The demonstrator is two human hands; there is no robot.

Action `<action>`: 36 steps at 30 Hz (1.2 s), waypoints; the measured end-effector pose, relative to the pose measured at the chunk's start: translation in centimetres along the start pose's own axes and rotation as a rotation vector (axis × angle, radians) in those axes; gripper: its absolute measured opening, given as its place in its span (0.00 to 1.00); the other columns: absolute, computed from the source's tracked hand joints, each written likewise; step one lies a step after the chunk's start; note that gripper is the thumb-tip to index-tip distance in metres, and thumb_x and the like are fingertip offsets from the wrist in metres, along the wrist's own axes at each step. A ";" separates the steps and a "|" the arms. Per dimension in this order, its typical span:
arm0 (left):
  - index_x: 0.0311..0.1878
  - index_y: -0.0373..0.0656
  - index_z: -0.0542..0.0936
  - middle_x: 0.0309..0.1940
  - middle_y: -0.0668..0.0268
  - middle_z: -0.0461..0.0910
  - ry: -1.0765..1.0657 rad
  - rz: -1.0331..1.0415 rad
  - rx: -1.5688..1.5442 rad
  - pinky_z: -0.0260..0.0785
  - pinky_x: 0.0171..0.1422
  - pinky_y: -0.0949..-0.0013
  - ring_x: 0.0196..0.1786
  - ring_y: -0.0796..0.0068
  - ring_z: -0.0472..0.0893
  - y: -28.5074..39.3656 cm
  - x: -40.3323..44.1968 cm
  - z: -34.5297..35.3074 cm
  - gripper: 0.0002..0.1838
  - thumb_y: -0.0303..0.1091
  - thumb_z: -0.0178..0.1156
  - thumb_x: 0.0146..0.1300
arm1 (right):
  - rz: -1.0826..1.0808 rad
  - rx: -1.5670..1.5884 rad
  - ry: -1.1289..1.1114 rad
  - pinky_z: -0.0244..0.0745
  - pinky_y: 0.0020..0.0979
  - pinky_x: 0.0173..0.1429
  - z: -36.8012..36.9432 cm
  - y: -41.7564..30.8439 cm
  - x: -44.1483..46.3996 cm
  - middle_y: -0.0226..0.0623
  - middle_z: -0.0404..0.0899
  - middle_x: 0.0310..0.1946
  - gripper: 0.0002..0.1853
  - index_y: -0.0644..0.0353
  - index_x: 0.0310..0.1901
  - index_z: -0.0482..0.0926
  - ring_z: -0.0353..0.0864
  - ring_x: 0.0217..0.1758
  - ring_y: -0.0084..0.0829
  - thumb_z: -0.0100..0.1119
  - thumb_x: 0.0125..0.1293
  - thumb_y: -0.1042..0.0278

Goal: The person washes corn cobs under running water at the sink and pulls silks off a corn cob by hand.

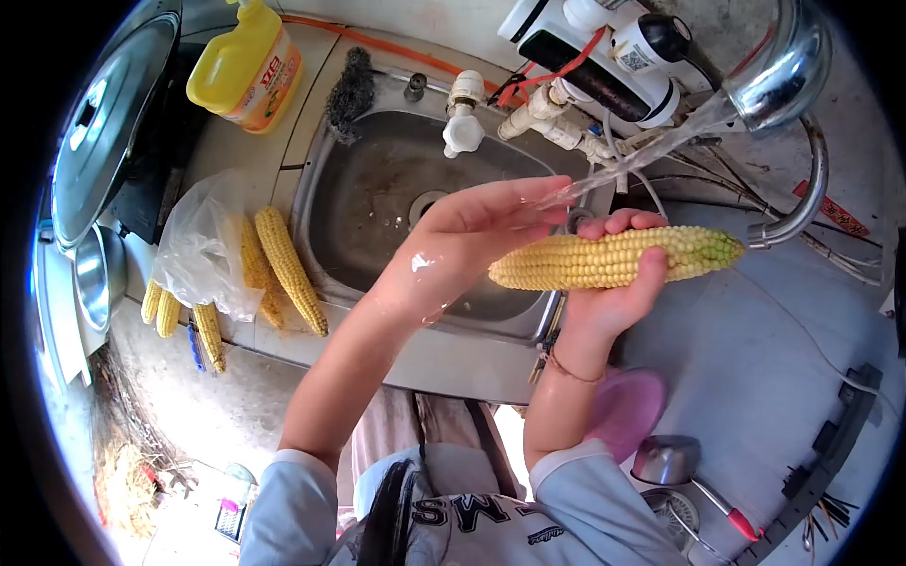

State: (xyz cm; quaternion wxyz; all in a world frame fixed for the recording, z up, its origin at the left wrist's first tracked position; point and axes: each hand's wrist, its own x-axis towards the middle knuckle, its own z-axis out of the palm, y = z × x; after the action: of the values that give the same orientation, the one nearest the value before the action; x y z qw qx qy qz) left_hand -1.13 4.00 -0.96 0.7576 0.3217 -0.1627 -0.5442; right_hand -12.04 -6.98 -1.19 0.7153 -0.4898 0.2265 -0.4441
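Note:
My right hand (pixel 618 283) is closed around a husked corn cob (pixel 585 260), which lies nearly level over the sink's right side. Pale yellow kernels cover the cob, and its right end is greenish. My left hand (pixel 481 222) is wet, its fingers stretched out by the cob's left end; whether they touch it I cannot tell. A stream of water (pixel 642 156) runs from the chrome faucet (pixel 779 75) onto the left fingertips. Below both hands is the steel sink (pixel 321 212), with its drain partly hidden by my left hand.
Several corn cobs (pixel 288 269) lie left of the sink, some under a clear plastic bag (pixel 208 245). Behind are a yellow bottle (pixel 250 71), a dark scouring pad (pixel 351 90) and a white valve (pixel 462 123). A pink basin (pixel 632 406) and a small pot (pixel 666 459) sit lower right.

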 end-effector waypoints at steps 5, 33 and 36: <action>0.62 0.35 0.61 0.62 0.52 0.59 -0.065 -0.011 -0.101 0.50 0.68 0.64 0.65 0.64 0.60 -0.3 -0.6 -0.3 0.32 0.12 0.41 0.48 | -0.025 0.131 -0.200 0.69 0.31 0.36 -0.8 0.5 -0.7 0.39 0.67 0.34 0.19 0.59 0.38 0.64 0.70 0.28 0.31 0.58 0.49 0.60; 0.64 0.32 0.54 0.65 0.47 0.50 -0.245 -0.071 -0.758 0.40 0.71 0.60 0.68 0.53 0.51 0.5 2.6 -0.4 0.30 0.42 0.35 0.63 | 0.072 -0.049 -0.115 0.65 0.32 0.37 -1.8 1.1 -3.6 0.35 0.65 0.26 0.17 0.57 0.36 0.63 0.65 0.29 0.27 0.57 0.47 0.63; 0.64 0.32 0.52 0.65 0.47 0.49 -0.198 -0.088 -0.783 0.42 0.71 0.60 0.68 0.53 0.51 0.8 2.1 -0.1 0.30 0.45 0.31 0.65 | 0.099 0.014 -0.074 0.65 0.32 0.37 -1.9 1.1 -3.7 0.36 0.66 0.26 0.16 0.57 0.36 0.63 0.65 0.29 0.28 0.55 0.47 0.63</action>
State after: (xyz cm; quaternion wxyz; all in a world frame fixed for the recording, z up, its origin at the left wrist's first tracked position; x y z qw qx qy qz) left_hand 0.29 2.25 -0.75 0.7796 -0.0387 -0.0015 -0.6251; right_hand -14.89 -4.64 -3.38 0.7476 -0.4891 0.2210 -0.3912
